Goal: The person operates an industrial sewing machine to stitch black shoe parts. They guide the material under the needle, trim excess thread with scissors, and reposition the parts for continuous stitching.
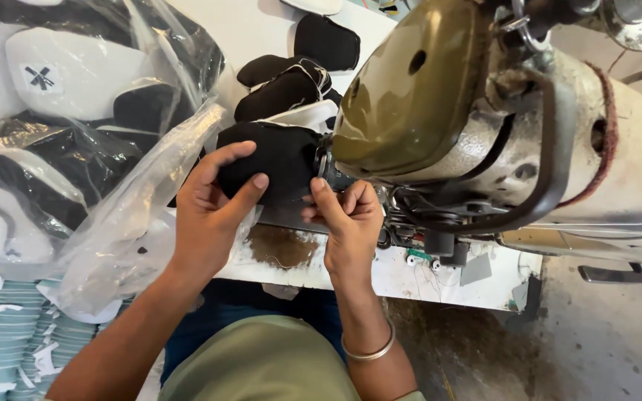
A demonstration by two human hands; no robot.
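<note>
While my left hand (213,204) cups the black fabric piece (280,167) and my right hand (347,215) pinches its edge at the sewing machine (484,126), finished pieces (291,82) trail toward the worktop's (410,278) far edge; this seam looks underway.

Both forearms come up from the bottom edge and converge toward centre frame. Left hand (213,200): palm down, fingers spread and curved forward, thumb angled right with its tip extended, wrist roughly straight, grip closed around what it holds. Right hand (347,219): just beside the left, not touching it, fingers curled in tight, thumb up and forward in a pinch. Right wrist bent slightly inward with a metal bangle on it. Both forearms bare.
</note>
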